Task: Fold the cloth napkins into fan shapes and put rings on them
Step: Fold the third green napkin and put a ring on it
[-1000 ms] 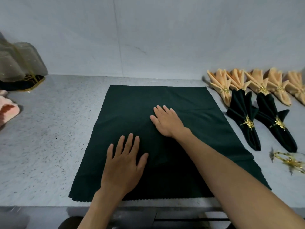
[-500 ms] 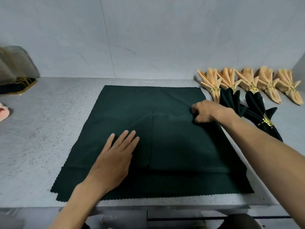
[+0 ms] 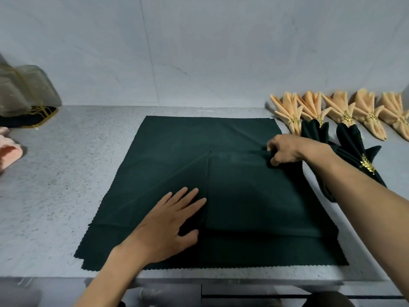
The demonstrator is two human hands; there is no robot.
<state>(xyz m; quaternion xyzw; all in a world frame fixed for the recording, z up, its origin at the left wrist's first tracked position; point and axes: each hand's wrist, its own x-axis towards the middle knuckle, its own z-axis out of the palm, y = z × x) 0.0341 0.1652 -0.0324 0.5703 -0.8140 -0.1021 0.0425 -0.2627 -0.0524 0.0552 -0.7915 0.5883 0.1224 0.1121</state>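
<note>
While spread flat mid-frame on the speckled grey table (image 3: 55, 185), dark green napkin (image 3: 177, 162) squared to the near edge, no clear long axis. Left hand (image 3: 170, 224) flat, pressing it; right hand (image 3: 285, 149) pinching a right-side fold. Pale wall behind.

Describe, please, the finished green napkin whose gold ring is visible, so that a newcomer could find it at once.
Start at the row of peach fan napkins along the wall on the right of the counter. Just in front lie two dark green fans; take the right-hand green fan napkin. Unlike its neighbour, it shows a gold leaf-shaped ring beside the right forearm.
</note>
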